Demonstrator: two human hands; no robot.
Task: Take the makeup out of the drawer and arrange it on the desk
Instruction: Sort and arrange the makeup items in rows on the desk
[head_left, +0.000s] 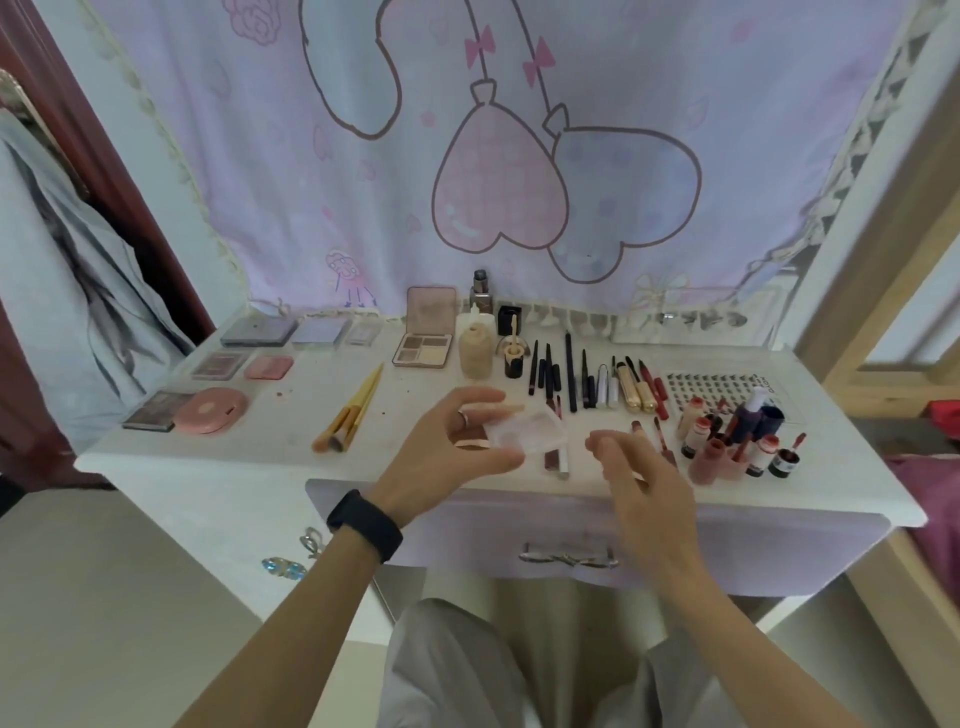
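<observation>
Fingers (480, 399) and thumb of the left hand (452, 447) pinched a small translucent case (530, 428) above the desk (249, 457), near its front edge. The right hand (641, 473) hovered just beside the case, fingers apart and relaxed, holding nothing. Toward the back left corner lay palettes (258, 331), with pencils (570, 371) in a row at mid-surface and lip bottles (698, 434) near the right edge. The drawer (753, 545) front sat below the front edge.

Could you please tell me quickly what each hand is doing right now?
Left hand: grips a clear case.
Right hand: open, holding nothing, just right of the case.
</observation>
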